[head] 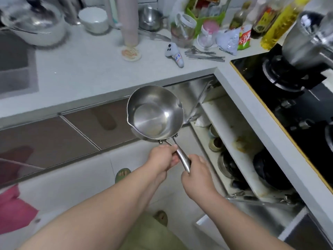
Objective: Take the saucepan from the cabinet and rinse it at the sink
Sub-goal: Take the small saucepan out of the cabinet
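A small steel saucepan (155,114) with two pouring lips is held level in front of the counter edge, its inside bare and shiny. Both hands grip its long steel handle: my left hand (163,156) close to the pan, my right hand (195,175) at the handle's end. The open cabinet (232,130) lies to the right, under the stove, with dark pans and bowls on its shelves. The sink (16,69) shows at the far left edge of the counter.
The white counter (90,69) carries a pot with a glass lid (32,22), bowls, jars, oil bottles and loose cutlery (205,55). A black gas hob (288,98) with a steel pot is at right. The open cabinet door (194,98) juts out beside the pan.
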